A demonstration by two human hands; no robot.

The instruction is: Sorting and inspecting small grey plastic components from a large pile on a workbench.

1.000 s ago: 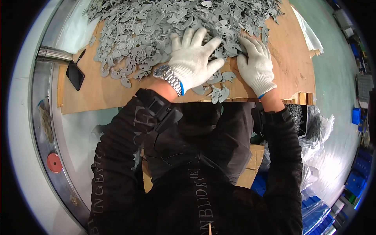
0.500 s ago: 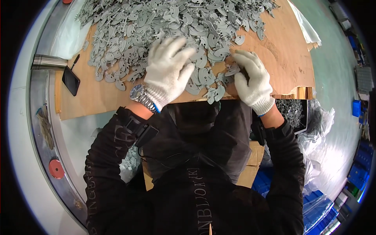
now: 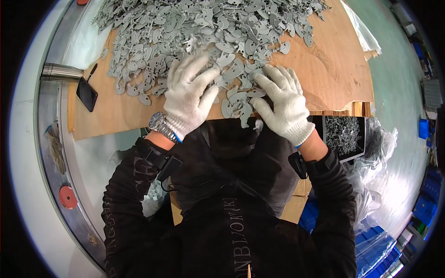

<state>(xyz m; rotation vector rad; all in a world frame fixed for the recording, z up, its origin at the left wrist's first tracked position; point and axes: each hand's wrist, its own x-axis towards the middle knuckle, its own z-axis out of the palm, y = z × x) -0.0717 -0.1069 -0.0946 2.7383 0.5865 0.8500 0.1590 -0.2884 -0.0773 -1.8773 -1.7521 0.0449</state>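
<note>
A large heap of flat grey curved parts covers the far part of a wooden tabletop. My left hand, in a white knit glove, rests at the heap's near edge with its fingers spread. Opposite it, my right hand, gloved the same way, lies with stretched fingers against the right side of a small cluster of grey parts. That cluster sits between my hands, partly over the table's front edge. Just beyond the edge, above my lap, one grey part appears in the air. Neither hand grips anything visible.
A black phone-like device lies at the tabletop's left side. Under the right front edge stands a tray of small grey pieces, beside clear plastic bags. Bare wood shows right of the heap. Blue bins stand lower right.
My left hand has shifted slightly left and nearer. My right hand has moved left and its fingers have straightened against the small cluster. One grey part has come off the front edge.
</note>
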